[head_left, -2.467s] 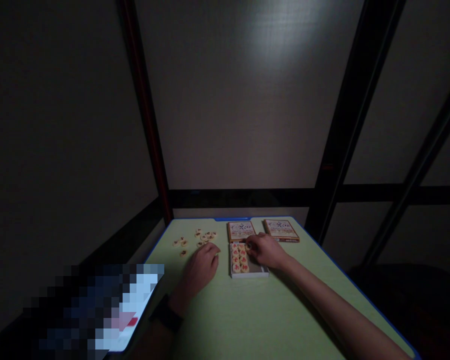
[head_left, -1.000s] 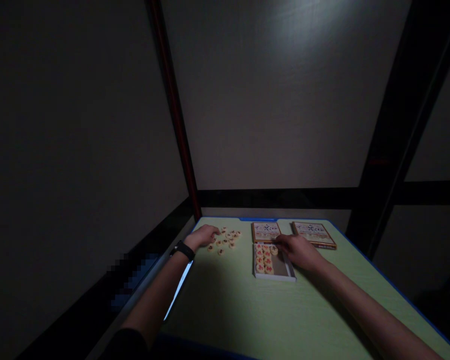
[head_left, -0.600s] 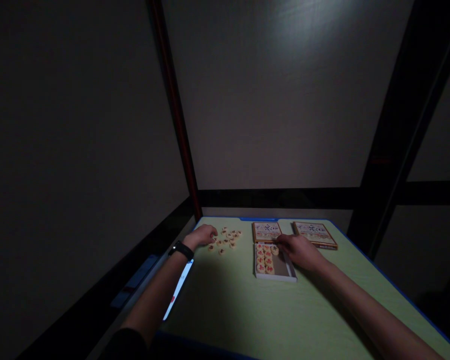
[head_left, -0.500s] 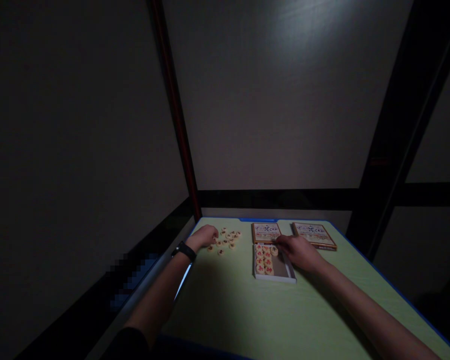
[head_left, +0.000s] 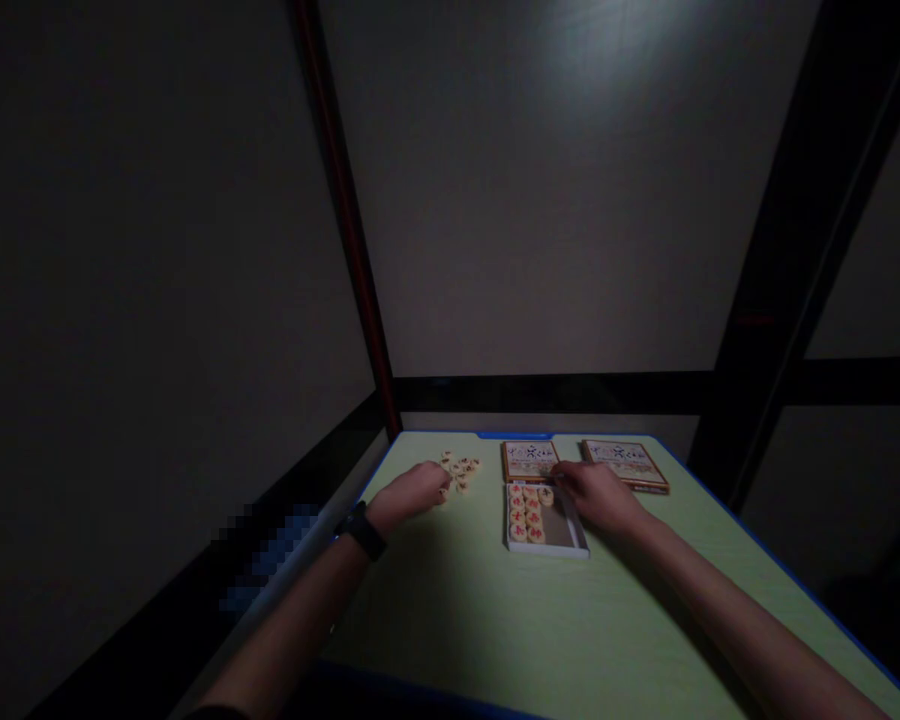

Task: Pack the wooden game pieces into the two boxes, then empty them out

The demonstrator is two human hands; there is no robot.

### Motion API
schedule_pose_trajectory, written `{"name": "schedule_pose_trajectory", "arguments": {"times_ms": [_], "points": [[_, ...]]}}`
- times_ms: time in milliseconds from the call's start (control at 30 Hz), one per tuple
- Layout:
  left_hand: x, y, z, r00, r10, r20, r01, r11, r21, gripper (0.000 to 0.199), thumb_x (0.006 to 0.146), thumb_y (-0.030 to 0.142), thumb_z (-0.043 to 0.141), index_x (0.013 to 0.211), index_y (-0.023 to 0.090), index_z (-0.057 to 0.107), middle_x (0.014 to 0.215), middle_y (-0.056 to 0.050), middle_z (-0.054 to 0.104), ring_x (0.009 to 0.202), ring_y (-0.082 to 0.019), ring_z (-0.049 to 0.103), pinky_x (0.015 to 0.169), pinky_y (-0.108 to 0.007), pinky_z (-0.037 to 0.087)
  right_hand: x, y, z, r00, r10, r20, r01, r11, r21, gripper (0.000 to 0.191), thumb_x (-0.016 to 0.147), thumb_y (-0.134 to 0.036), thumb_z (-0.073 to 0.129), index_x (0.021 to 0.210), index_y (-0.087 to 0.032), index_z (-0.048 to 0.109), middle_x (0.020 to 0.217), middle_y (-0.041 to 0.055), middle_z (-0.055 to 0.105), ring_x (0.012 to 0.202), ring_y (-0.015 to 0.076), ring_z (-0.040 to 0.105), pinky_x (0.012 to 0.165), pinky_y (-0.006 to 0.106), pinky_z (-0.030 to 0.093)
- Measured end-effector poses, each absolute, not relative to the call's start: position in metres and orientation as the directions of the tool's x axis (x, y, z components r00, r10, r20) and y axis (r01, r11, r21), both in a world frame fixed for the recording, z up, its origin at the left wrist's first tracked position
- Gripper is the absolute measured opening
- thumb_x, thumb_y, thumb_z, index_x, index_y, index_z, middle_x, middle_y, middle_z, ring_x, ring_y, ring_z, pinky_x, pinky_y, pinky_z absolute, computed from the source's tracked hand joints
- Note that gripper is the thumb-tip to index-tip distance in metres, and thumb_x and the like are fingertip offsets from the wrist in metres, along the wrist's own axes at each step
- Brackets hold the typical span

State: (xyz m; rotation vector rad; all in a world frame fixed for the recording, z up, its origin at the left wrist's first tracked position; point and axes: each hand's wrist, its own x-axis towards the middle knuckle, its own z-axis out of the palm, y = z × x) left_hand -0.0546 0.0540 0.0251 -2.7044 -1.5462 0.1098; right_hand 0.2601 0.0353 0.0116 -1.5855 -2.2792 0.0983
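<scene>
My left hand (head_left: 420,487) reaches over the left side of a loose group of round Chinese chess pieces (head_left: 463,487), its fingers curled down and touching or nearly touching them. What the fingertips hold is hidden. My right hand (head_left: 601,495) is at the far right corner of a shallow white tray (head_left: 549,549), fingers pinched together; I cannot make out anything between them. Inside the tray, red-marked pieces (head_left: 518,518) stand in two columns at the left. One dark-marked piece (head_left: 545,496) starts a third column at the far side, beside bare tray floor.
Behind the tray lies a flat printed box (head_left: 531,458), close to its far edge. A second similar box (head_left: 625,463) lies farther right, beyond my right hand. The green table (head_left: 480,610) has a blue rim and stands against panelled walls.
My left hand has moved right and nearer over the loose pieces, covering several that showed before. My right hand stays at the tray corner. The view has shifted slightly.
</scene>
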Motion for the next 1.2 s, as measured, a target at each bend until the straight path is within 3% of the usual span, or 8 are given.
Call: {"name": "schedule_pose_trajectory", "arguments": {"times_ms": [333, 600, 800, 933, 1033, 1100, 1200], "points": [[-0.047, 0.046, 0.019, 0.475, 0.878, -0.051, 0.879, -0.476, -0.009, 0.018, 0.081, 0.015, 0.057, 0.096, 0.017, 0.066, 0.104, -0.01, 0.069, 0.101, -0.023, 0.063, 0.084, -0.029, 0.047, 0.263, 0.039, 0.007, -0.339, 0.903, 0.264, 0.885, 0.402, -0.235, 0.029, 0.089, -0.017, 0.045, 0.103, -0.018, 0.071, 0.092, 0.009, 0.076, 0.083, 0.0207, 0.069, 0.068, 0.026, 0.04], [-0.042, 0.047, 0.013, 0.486, 0.873, -0.045, 0.871, -0.48, 0.103, 0.02, 0.078, 0.036, 0.069, 0.089, 0.02, 0.065, 0.087, -0.004, 0.069, 0.085, -0.021, 0.065, 0.065, -0.025, 0.041, 0.262, 0.04, 0.005, -0.353, 0.899, 0.261, 0.881, 0.413, -0.23, 0.028, 0.091, -0.02, 0.046, 0.103, -0.019, 0.072, 0.094, 0.009, 0.076, 0.083, 0.0212, 0.069, 0.067, 0.026, 0.04], [-0.058, 0.053, 0.019, 0.413, 0.909, 0.061, 0.91, -0.414, 0.004, 0.029, 0.076, 0.044, 0.072, 0.089, 0.019, 0.066, 0.098, -0.008, 0.069, 0.094, -0.025, 0.063, 0.072, -0.027, 0.041, 0.262, 0.039, 0.005, -0.287, 0.906, 0.311, 0.896, 0.368, -0.247, 0.028, 0.089, -0.017, 0.046, 0.1, -0.018, 0.072, 0.096, 0.0102, 0.075, 0.086, 0.0216, 0.068, 0.069, 0.026, 0.041], [-0.061, 0.055, 0.017, 0.372, 0.928, -0.032, 0.928, -0.371, 0.015, 0.036, 0.068, 0.049, 0.079, 0.087, 0.02, 0.067, 0.097, -0.007, 0.07, 0.096, -0.026, 0.063, 0.072, -0.028, 0.041, 0.255, 0.042, 0.009, -0.251, 0.896, 0.367, 0.899, 0.356, -0.254, 0.03, 0.09, -0.017, 0.046, 0.107, -0.018, 0.07, 0.101, 0.01, 0.074, 0.091, 0.0217, 0.067, 0.075, 0.026, 0.042], [-0.058, 0.056, 0.015, 0.357, 0.93, -0.087, 0.934, -0.352, 0.063, 0.034, 0.065, 0.048, 0.081, 0.084, 0.022, 0.067, 0.091, -0.004, 0.071, 0.092, -0.025, 0.064, 0.068, -0.026, 0.04, 0.232, 0.053, 0.019, -0.327, 0.878, 0.35, 0.883, 0.415, -0.217, 0.028, 0.087, -0.015, 0.047, 0.101, -0.018, 0.071, 0.1, 0.0092, 0.074, 0.091, 0.0207, 0.067, 0.075, 0.025, 0.042], [-0.057, 0.056, 0.014, 0.352, 0.932, -0.093, 0.935, -0.345, 0.081, 0.033, 0.066, 0.047, 0.08, 0.084, 0.022, 0.068, 0.089, -0.003, 0.071, 0.09, -0.024, 0.065, 0.066, -0.025, 0.039, 0.209, 0.066, 0.026, -0.429, 0.865, 0.26, 0.86, 0.479, -0.176, 0.027, 0.085, -0.013, 0.048, 0.093, -0.018, 0.073, 0.095, 0.0088, 0.075, 0.088, 0.0203, 0.067, 0.07, 0.024, 0.041], [-0.058, 0.058, 0.013, 0.363, 0.929, -0.076, 0.93, -0.357, 0.085, 0.034, 0.065, 0.046, 0.081, 0.087, 0.022, 0.069, 0.089, -0.003, 0.072, 0.089, -0.023, 0.066, 0.067, -0.025, 0.04, 0.172, 0.09, 0.03, -0.534, 0.829, 0.165, 0.818, 0.556, -0.146, 0.036, 0.081, -0.007, 0.049, 0.107, -0.018, 0.071, 0.105, 0.0095, 0.074, 0.094, 0.0193, 0.067, 0.074, 0.023, 0.041]]}}
